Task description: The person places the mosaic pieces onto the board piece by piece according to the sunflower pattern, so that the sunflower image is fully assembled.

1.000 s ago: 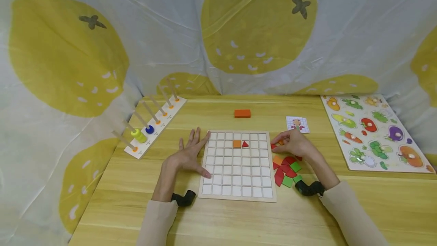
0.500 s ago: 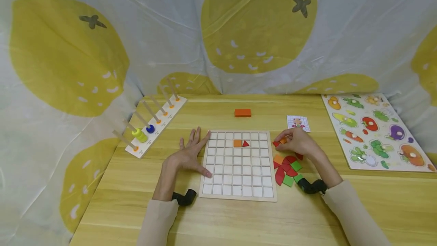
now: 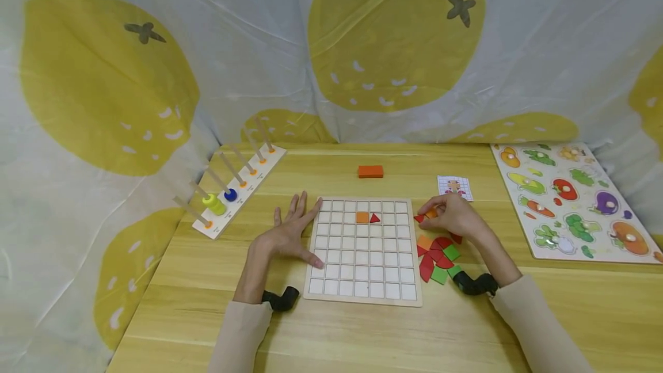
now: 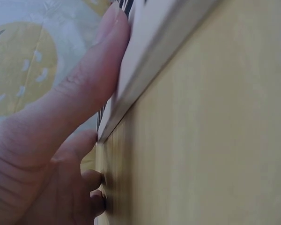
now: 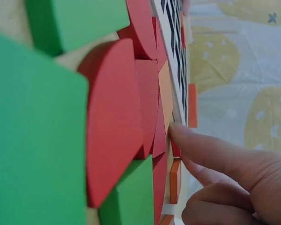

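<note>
A wooden grid board (image 3: 362,300) lies on the table, with an orange square (image 3: 362,217) and a red triangle (image 3: 374,219) side by side in an upper row. My left hand (image 3: 285,240) is spread out, its thumb resting on the board's left part and its index fingertip at the upper left corner. Just off the board's right edge, my right hand (image 3: 453,217) pinches a small red triangular piece (image 3: 419,219) between thumb and index finger. In the right wrist view that red piece (image 5: 176,149) is largely hidden by the thumb. Orange pieces (image 5: 175,180) lie close to these fingers.
Red pieces (image 3: 427,268), green pieces (image 3: 439,275) and an orange one are heaped right of the board. A pattern card (image 3: 454,183) and an orange block (image 3: 370,172) lie behind. A peg stand (image 3: 214,231) is at left, a vegetable puzzle (image 3: 549,251) at right.
My right hand has drawn slightly right, away from the board's edge, and the red piece at its fingertips shows more. My left hand has stayed on the board.
</note>
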{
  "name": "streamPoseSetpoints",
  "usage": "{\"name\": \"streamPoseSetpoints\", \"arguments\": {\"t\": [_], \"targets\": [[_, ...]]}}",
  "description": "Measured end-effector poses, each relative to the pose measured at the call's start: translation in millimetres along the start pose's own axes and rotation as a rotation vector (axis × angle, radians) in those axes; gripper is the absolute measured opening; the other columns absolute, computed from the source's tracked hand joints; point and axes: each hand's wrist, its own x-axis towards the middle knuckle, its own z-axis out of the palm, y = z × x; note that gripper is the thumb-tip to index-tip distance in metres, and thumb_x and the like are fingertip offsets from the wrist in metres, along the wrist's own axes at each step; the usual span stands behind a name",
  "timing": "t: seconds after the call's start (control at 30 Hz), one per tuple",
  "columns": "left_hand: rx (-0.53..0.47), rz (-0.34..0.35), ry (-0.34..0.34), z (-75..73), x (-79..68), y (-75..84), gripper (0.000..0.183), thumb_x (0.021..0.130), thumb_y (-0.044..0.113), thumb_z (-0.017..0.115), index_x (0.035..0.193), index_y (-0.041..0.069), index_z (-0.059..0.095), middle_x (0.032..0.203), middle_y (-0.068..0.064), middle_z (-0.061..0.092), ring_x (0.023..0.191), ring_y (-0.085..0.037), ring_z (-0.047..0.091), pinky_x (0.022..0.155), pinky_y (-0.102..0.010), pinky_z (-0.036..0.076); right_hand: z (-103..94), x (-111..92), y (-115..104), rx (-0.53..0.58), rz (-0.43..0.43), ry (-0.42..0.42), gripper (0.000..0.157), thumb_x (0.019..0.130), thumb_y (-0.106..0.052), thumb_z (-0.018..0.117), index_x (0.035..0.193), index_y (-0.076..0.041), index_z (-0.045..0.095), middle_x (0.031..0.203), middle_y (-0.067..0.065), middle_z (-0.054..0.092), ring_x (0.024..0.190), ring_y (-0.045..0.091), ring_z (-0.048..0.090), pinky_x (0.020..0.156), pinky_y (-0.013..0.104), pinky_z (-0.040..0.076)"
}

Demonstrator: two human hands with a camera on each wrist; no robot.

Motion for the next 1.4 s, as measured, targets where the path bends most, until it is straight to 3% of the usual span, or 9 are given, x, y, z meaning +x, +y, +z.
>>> {"name": "streamPoseSetpoints", "arguments": {"t": [0.23, 0.37, 0.53, 0.8, 0.97, 1.07, 1.2, 1.3, 1.4], "targets": [[0.014, 0.001, 0.009, -1.7, 0.6, -0.6, 0.143, 0.067, 0.054, 0.094, 0.168, 0.022, -0.003, 0.169, -0.02, -0.028, 0.157, -0.039, -0.027, 0.118, -0.076, -0.018, 0.0, 2, -4, -0.035, -0.069, 0.046, 0.018, 0.086, -0.013, 0.084, 0.101, -0.004, 0.079, 0.059, -0.005, 0.032, 0.056, 0.013, 0.029, 0.053, 0.027, 0.025], [0.011, 0.007, 0.005, -1.1, 0.1, 0.5, 0.143, 0.067, 0.054, 0.094, 0.168, 0.022, -0.002, 0.169, -0.02, -0.027, 0.157, -0.04, -0.027, 0.117, -0.076, -0.018, 6.5, 7, -11, 0.03, -0.109, 0.02, 0.017, 0.088, -0.013, 0.082, 0.103, -0.006, 0.08, 0.058, -0.005, 0.027, 0.054, 0.011, 0.024, 0.052, 0.026, 0.025], [0.006, -0.005, 0.005, 1.0, -2.3, -0.7, 0.143, 0.066, 0.053, 0.094, 0.168, 0.022, -0.002, 0.169, -0.02, -0.027, 0.157, -0.039, -0.027, 0.118, -0.076, -0.018, 26.7, 21, -37, 0.121, -0.141, -0.073, 0.019, 0.088, -0.015, 0.083, 0.105, -0.008, 0.079, 0.058, -0.005, 0.026, 0.055, 0.011, 0.023, 0.053, 0.026, 0.025], [0.005, -0.006, 0.011, 2.3, -2.4, -3.2, 0.144, 0.066, 0.055, 0.094, 0.168, 0.022, -0.002, 0.17, -0.02, -0.026, 0.158, -0.04, -0.026, 0.117, -0.077, -0.017, 65.3, 49, -78, 0.086, -0.206, -0.137, 0.019, 0.085, -0.01, 0.085, 0.104, -0.007, 0.08, 0.052, -0.005, 0.033, 0.051, 0.011, 0.029, 0.055, 0.023, 0.03], [0.019, 0.0, 0.006, 4.2, 0.3, -3.3, 0.143, 0.067, 0.059, 0.092, 0.168, 0.022, -0.002, 0.17, -0.02, -0.025, 0.158, -0.04, -0.026, 0.117, -0.078, -0.016, 82.0, 57, -88, 0.062, -0.144, -0.144, 0.017, 0.083, -0.008, 0.086, 0.099, -0.008, 0.08, 0.054, -0.005, 0.034, 0.053, 0.011, 0.03, 0.055, 0.023, 0.03], [0.013, -0.003, 0.008, 4.2, 0.7, -3.1, 0.143, 0.066, 0.058, 0.093, 0.168, 0.023, -0.002, 0.17, -0.019, -0.026, 0.158, -0.039, -0.026, 0.118, -0.077, -0.017, 86.3, 60, -91, 0.052, -0.11, -0.129, 0.015, 0.082, -0.007, 0.087, 0.096, -0.01, 0.081, 0.072, -0.006, 0.054, 0.063, 0.01, 0.038, 0.061, 0.022, 0.037], [0.009, -0.004, 0.013, 3.5, 1.0, -3.7, 0.143, 0.066, 0.056, 0.094, 0.168, 0.023, -0.001, 0.17, -0.019, -0.025, 0.158, -0.039, -0.026, 0.119, -0.076, -0.017, 87.3, 62, -93, 0.038, -0.082, -0.118, 0.016, 0.082, -0.007, 0.087, 0.096, -0.012, 0.081, 0.092, 0.0, 0.062, 0.069, 0.011, 0.041, 0.065, 0.023, 0.04], [0.008, -0.002, 0.012, 3.1, 1.6, -4.5, 0.143, 0.066, 0.056, 0.093, 0.168, 0.023, -0.002, 0.17, -0.019, -0.026, 0.158, -0.038, -0.026, 0.119, -0.076, -0.017, 86.5, 63, -93, 0.048, -0.058, -0.131, 0.016, 0.083, -0.006, 0.086, 0.097, -0.012, 0.082, 0.076, 0.001, 0.054, 0.062, 0.014, 0.036, 0.059, 0.024, 0.034], [0.006, -0.001, 0.008, 2.7, 2.1, -4.8, 0.143, 0.066, 0.057, 0.093, 0.168, 0.023, -0.003, 0.17, -0.019, -0.027, 0.158, -0.038, -0.027, 0.118, -0.076, -0.017, 85.4, 63, -93, 0.048, -0.052, -0.137, 0.015, 0.083, -0.007, 0.086, 0.097, -0.011, 0.082, 0.063, -0.006, 0.048, 0.057, 0.01, 0.036, 0.056, 0.023, 0.033]]}}
